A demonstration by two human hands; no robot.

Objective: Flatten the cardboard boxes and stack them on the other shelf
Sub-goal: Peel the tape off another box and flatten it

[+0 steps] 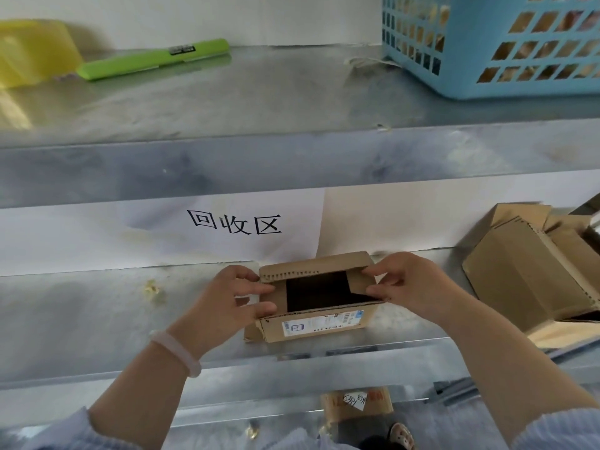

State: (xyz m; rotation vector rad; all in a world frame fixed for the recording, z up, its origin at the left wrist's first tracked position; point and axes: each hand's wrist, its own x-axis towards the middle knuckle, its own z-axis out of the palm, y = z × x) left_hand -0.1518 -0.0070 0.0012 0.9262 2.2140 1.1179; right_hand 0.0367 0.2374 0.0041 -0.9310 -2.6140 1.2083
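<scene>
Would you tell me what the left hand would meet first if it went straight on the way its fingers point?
The small cardboard box: the left hand points rightward and grips its left end flap, so contact is immediate.

Shelving: grey galvanised metal; two levels showed.
Upper shelf [227, 102]: dull mottled sheet with a deep front lip; it gave faint reflections.
Lower shelf [81, 313]: same metal, and bore yellowish stains near the back.
Wall [194, 17]: was plain white.
Paper sign [233, 224]: hung behind the lower shelf, printed 回收区.
Floor [454, 427]: grey, glimpsed beneath.
Light: was soft and even.
</scene>
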